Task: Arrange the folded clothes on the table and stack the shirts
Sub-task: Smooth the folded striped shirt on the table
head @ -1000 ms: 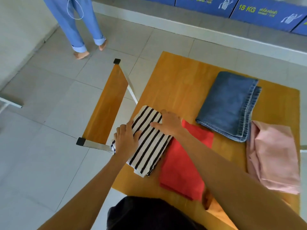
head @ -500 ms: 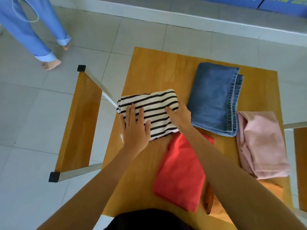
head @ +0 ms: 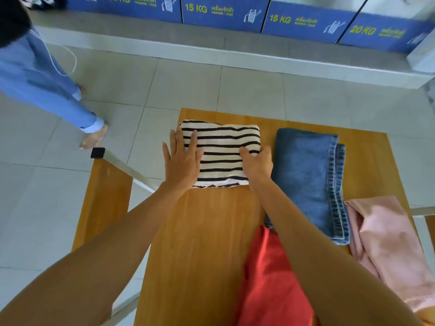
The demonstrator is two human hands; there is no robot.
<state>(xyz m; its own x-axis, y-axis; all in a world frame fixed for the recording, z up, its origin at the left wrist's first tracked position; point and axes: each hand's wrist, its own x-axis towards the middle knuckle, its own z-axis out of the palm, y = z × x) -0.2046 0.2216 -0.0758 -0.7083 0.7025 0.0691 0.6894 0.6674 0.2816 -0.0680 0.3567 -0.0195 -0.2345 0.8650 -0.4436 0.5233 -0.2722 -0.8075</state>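
Note:
A folded black-and-white striped shirt [head: 223, 151] lies at the far left corner of the wooden table [head: 207, 231]. My left hand [head: 182, 161] rests flat on its left edge, fingers spread. My right hand [head: 257, 164] grips the shirt's right edge, thumb on top. Folded blue jeans [head: 308, 177] lie just right of the shirt. A folded red shirt [head: 268, 281] lies near me, partly under my right forearm. A folded pink garment [head: 386, 241] sits at the table's right edge.
A wooden bench [head: 103, 198] with a metal frame stands left of the table. A person in blue trousers [head: 47, 90] walks barefoot on the tiled floor at the left. Blue washing machines [head: 223, 10] line the far wall behind a raised step.
Both hands have slid the striped shirt away from me, off the red shirt, to the far left corner beside the jeans. The person in blue has walked further left.

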